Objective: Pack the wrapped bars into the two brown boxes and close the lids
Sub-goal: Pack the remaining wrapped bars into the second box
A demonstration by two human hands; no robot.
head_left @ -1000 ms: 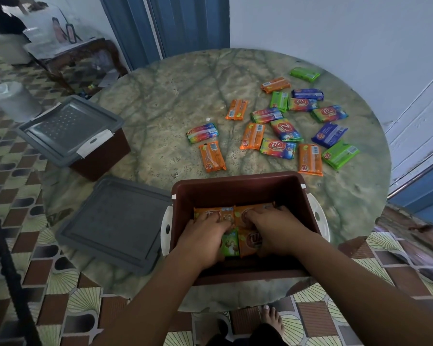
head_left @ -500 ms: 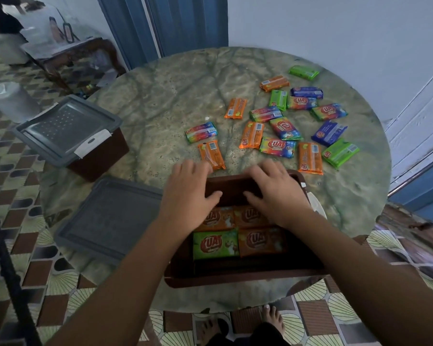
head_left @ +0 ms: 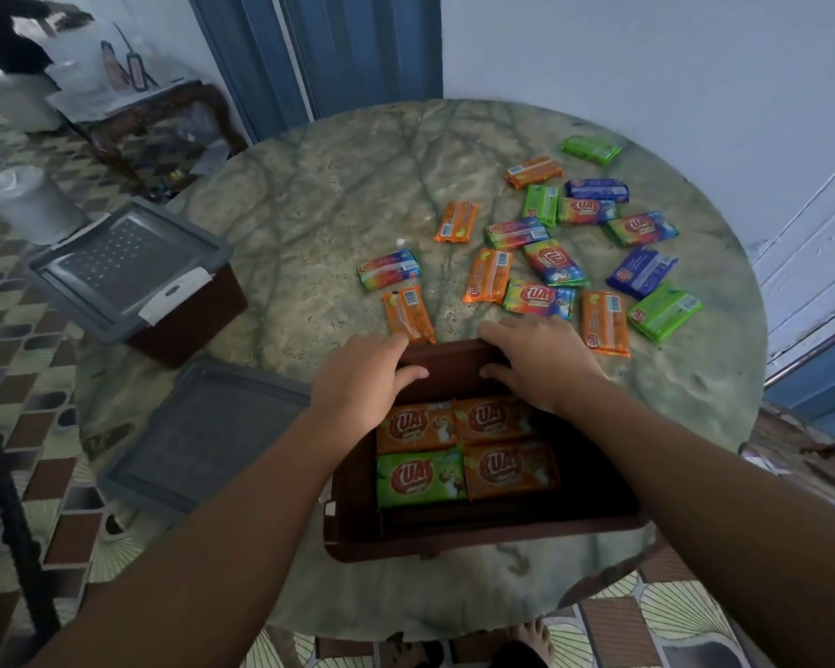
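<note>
- The far rim of the open brown box (head_left: 454,351) is gripped by both hands: the left hand (head_left: 357,373) and the right hand (head_left: 536,361) are set apart on it, fingers over the outside, thumbs curled inside. If the rim is pulled or tipped unevenly, the box could be tilted.
- Four packed bars (head_left: 464,450) lie flat in a two-by-two layer inside. A jolt would probably slide them out of their neat rows.
- The box overhangs the near table edge (head_left: 454,600); drawn closer, it could drop to the floor.
- An orange bar (head_left: 408,314) lies just beyond the left fingers and could be knocked aside.
- The loose bars (head_left: 574,243) are scattered on the far right of the table; some near the rim could be swept off.
- The grey lid (head_left: 203,431) rests beside the box, partly over the edge. The second box (head_left: 136,277) already sits lidded.
</note>
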